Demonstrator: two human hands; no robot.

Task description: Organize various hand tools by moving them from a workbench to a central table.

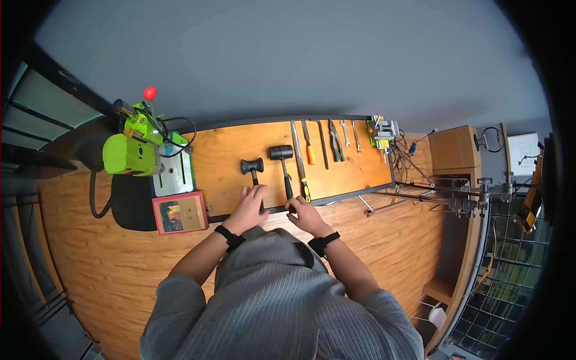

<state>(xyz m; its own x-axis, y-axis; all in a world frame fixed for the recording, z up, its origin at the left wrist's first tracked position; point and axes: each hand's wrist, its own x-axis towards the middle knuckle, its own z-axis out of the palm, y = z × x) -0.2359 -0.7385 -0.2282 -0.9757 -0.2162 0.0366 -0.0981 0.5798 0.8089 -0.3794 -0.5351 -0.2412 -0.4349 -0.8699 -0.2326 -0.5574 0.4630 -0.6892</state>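
Note:
My left hand (248,208) is closed round the handle of a hammer with a black, double-faced head (252,165), which lies on the wooden workbench (219,147). Just to its right, the fingers of my right hand (307,216) are closed at the lower end of the handle of a black rubber mallet (281,153). Both heads point away from me. Beside the mallet lies a long file (298,153) with a yellow and black handle. My fingers partly hide both lower handles.
Rightward lie an orange-handled tool (310,151), a black L-shaped bar (323,144), green-handled pliers (336,144) and two wrenches (345,133). A vise (382,133) stands at the right end. A green drill press (131,155) and a red-bordered flat item (180,213) are at left.

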